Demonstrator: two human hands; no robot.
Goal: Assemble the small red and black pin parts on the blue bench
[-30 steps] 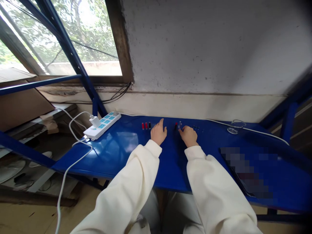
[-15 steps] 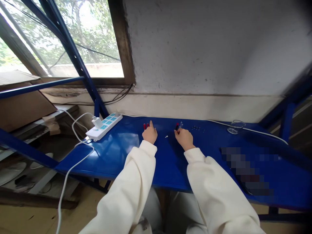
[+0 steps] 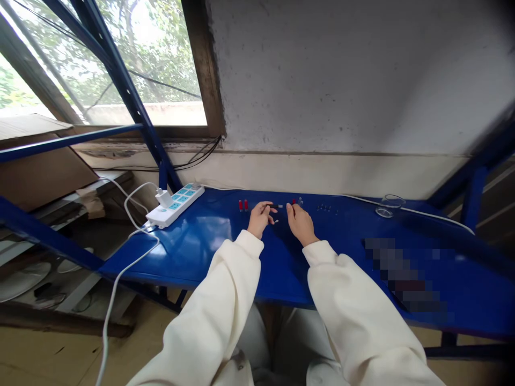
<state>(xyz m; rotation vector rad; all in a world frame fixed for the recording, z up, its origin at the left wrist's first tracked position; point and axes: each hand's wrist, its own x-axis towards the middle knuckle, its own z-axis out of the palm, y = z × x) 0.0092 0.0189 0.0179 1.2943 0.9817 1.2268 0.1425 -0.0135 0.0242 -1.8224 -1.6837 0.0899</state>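
Note:
My left hand (image 3: 259, 220) is closed on a slim black tube (image 3: 274, 206) with a pale or clear end, which points toward my other hand. My right hand (image 3: 301, 222) is just to the right, its fingers bent together; anything in them is hidden. Beyond its fingertips a red piece (image 3: 293, 202) and clear small tubes (image 3: 300, 201) partly show. A small white tip (image 3: 276, 221) is beneath my left fingers. Two red cylinders (image 3: 243, 205) stand beside each other to the left of my left hand.
Several tiny parts (image 3: 324, 208) lie on the blue table (image 3: 225, 268) right of my hands. A clear round container (image 3: 384, 213) is farther right. On the left is a white power strip (image 3: 177, 206) with a plug and cable. A blurred-out dark object (image 3: 406, 279) lies at the right.
My left hand has drawn back from the red cylinders, moved right and now holds the black tube. The black piece that was at my right fingers is gone from there.

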